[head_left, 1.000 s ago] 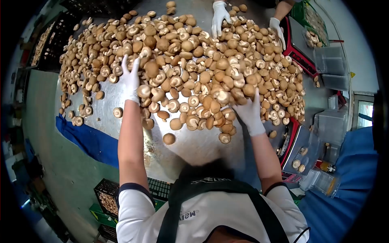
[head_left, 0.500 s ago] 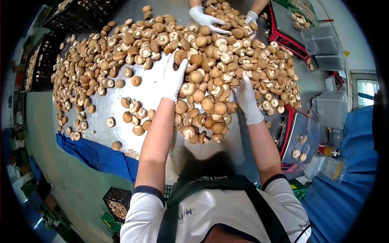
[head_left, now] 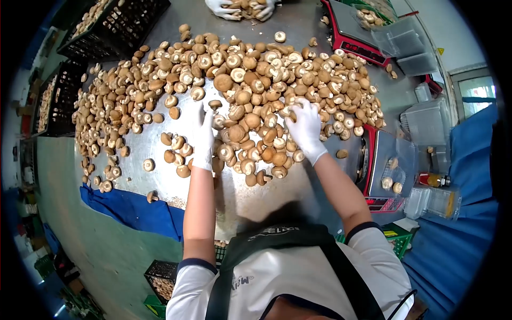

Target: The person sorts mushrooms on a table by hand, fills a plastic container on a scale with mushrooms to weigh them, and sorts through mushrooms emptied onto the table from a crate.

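Observation:
A wide pile of brown-capped mushrooms (head_left: 250,80) covers much of the metal table (head_left: 256,200). My left hand (head_left: 203,137), in a white glove, is at the left edge of the nearer heap, fingers pointing away from me, beside a mushroom (head_left: 215,104); nothing is seen in its grasp. My right hand (head_left: 305,127), gloved too, lies over the right side of that heap with its fingers spread and bent onto mushrooms. Whether it grips one is hidden. Several mushrooms (head_left: 178,149) lie apart, left of my left hand.
Across the table a co-worker's gloved hands (head_left: 229,9) hold a cluster of mushrooms. Black crates (head_left: 114,29) stand at the upper left. Red scales (head_left: 346,32) and clear plastic boxes (head_left: 426,120) are on the right. A blue cloth (head_left: 133,210) hangs at the near left edge.
My left hand has shifted left, off the mushrooms it touched. My right hand has moved left a little onto the heap. The co-worker's hands have drawn back with mushrooms between them.

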A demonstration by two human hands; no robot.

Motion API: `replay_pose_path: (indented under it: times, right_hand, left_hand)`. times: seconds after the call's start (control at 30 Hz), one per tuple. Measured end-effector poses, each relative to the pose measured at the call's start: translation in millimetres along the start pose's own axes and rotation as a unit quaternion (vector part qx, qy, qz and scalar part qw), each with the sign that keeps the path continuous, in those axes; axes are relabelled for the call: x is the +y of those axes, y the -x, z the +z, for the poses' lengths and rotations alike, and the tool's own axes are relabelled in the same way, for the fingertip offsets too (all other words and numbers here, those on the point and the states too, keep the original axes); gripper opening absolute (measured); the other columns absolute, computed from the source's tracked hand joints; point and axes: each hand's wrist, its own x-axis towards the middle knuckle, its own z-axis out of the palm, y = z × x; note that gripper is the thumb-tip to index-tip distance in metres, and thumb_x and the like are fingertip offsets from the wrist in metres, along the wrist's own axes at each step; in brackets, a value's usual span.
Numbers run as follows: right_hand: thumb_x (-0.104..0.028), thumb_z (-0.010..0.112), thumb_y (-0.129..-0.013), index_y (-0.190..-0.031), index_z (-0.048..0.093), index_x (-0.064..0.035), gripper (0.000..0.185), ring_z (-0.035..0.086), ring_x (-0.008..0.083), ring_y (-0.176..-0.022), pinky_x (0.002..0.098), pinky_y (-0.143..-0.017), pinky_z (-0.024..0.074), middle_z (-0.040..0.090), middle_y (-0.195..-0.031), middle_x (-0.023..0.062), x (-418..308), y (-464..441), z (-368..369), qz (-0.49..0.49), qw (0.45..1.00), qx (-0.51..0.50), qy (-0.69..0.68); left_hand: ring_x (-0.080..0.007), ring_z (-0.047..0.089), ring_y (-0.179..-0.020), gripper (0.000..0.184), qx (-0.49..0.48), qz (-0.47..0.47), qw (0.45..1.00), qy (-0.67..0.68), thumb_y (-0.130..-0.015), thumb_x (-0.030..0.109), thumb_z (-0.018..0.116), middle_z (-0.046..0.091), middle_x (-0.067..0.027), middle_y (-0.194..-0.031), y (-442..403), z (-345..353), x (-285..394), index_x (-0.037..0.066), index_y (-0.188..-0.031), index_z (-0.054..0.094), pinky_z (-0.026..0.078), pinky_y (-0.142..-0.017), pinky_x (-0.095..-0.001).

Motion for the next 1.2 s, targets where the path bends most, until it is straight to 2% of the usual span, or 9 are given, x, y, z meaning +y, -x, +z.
replay_pose_path:
  times: [0.13,0.2,0.33,0.53,0.6,0.73,0.9,1.03,1.2]
  right_hand:
    - [-0.025,0.077,-0.076,-0.107,0.07,-0.0087,0.036,0.048,0.031,-0.118,0.0405,-0.1,0.0451,0.052,-0.131,0.0075,24,-3,-13,-0.034,0.996,-0.068,-0.035]
    - [-0.023,0.076,-0.078,-0.11,0.069,-0.0099,0.036,0.049,0.0322,-0.124,0.0411,-0.102,0.0447,0.048,-0.141,0.0077,35,9,-20,-0.028,0.992,-0.078,-0.099]
    - [-0.021,0.073,-0.08,-0.111,0.069,-0.0114,0.032,0.052,0.0318,-0.122,0.0414,-0.101,0.045,0.05,-0.14,0.008,53,28,-20,-0.022,0.991,-0.034,-0.124]
    - [-0.018,0.07,-0.08,-0.107,0.071,-0.0146,0.027,0.049,0.03,-0.124,0.0436,-0.099,0.0429,0.054,-0.136,0.0049,39,25,-13,0.009,0.999,-0.01,-0.042]
    - [-0.018,0.07,-0.08,-0.102,0.072,-0.0151,0.023,0.048,0.0296,-0.125,0.0445,-0.099,0.0405,0.055,-0.134,0.0032,42,22,-7,0.009,1.0,0.003,-0.011]
    - [-0.017,0.07,-0.08,-0.089,0.073,-0.0135,0.011,0.048,0.0294,-0.121,0.0442,-0.098,0.0369,0.058,-0.128,0.0004,52,12,0,0.0,0.999,0.025,-0.037]
    - [-0.023,0.073,-0.079,-0.108,0.07,-0.0147,0.03,0.045,0.0294,-0.126,0.0448,-0.105,0.0343,0.053,-0.137,0.0045,48,29,1,-0.002,0.998,0.023,-0.053]
    - [-0.027,0.075,-0.079,-0.122,0.065,-0.0143,0.046,0.041,0.0287,-0.131,0.045,-0.106,0.0338,0.048,-0.142,0.0074,31,24,11,0.011,0.999,0.028,-0.029]
    - [-0.025,0.074,-0.08,-0.111,0.07,-0.0135,0.033,0.043,0.0292,-0.129,0.0453,-0.104,0.0359,0.052,-0.136,0.0062,27,-3,21,0.028,0.998,0.014,-0.056]
  left_hand:
    - [-0.0264,0.048,-0.129,0.051,0.027,0.006,0.999,-0.046,-0.097,0.016,0.058,0.05,-0.0168,-0.143,23,-11,17,-0.001,-0.143,0.045,0.038,-0.108,-0.0359]
    - [-0.0208,0.058,-0.108,0.043,0.075,0.162,0.97,-0.166,-0.094,0.014,0.059,0.061,-0.0132,-0.124,37,4,44,0.001,-0.135,0.055,0.046,-0.095,-0.0327]
    - [-0.034,0.057,-0.115,0.038,-0.054,0.23,0.955,-0.18,-0.087,0.011,0.067,0.064,-0.0168,-0.119,30,56,56,0.004,-0.124,0.063,0.043,-0.102,-0.0409]
    - [-0.0287,0.058,-0.112,0.049,-0.176,0.265,0.765,-0.559,-0.08,0.022,0.074,0.065,-0.0092,-0.117,5,144,60,0.013,-0.126,0.062,0.039,-0.098,-0.0432]
    - [-0.0285,0.059,-0.109,0.042,-0.185,0.242,0.771,-0.56,-0.079,0.022,0.074,0.066,-0.0085,-0.111,-6,151,57,0.013,-0.119,0.065,0.04,-0.096,-0.0428]
    - [-0.0297,0.06,-0.107,0.038,-0.147,0.28,0.872,-0.372,-0.077,0.015,0.077,0.066,-0.0102,-0.108,-1,131,52,0.009,-0.112,0.064,0.043,-0.095,-0.0394]
    - [-0.0186,0.062,-0.102,0.037,-0.13,0.075,0.989,-0.013,-0.085,0.008,0.073,0.062,-0.0085,-0.112,45,92,53,0.002,-0.117,0.056,0.049,-0.088,-0.0291]
    - [-0.0094,0.06,-0.09,0.033,-0.104,-0.095,0.976,0.163,-0.09,0.004,0.067,0.063,-0.0036,-0.103,90,58,48,0.003,-0.12,0.052,0.048,-0.078,-0.0224]
    - [-0.0185,0.059,-0.101,0.048,-0.163,-0.206,0.893,0.367,-0.097,0.023,0.052,0.058,-0.0085,-0.12,141,52,42,0.008,-0.142,0.044,0.049,-0.085,-0.0287]
